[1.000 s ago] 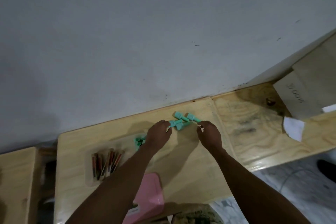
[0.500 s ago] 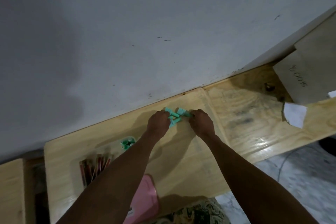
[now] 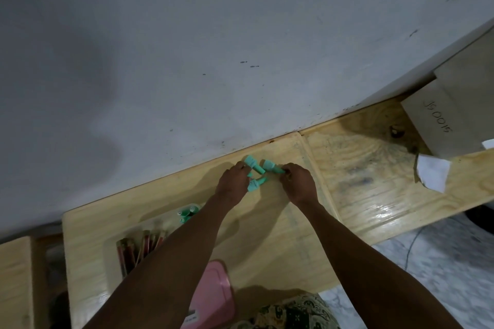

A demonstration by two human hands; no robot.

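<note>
Three small teal tubes lie in a cluster on the wooden board near the wall. My left hand has its fingertips on the cluster's left side, by one teal tube and a lower teal tube. My right hand pinches the near end of another teal tube with curled fingers. Both hands hide parts of the tubes.
A clear tray on the left holds several reddish sticks and teal tubes. A pink box sits at the near edge. A cardboard box and white paper are at the right. The wall runs close behind.
Both hands have closed in on the teal tubes, the right hand moving left onto one. The camera view shifted, so everything sits a little differently in frame.
</note>
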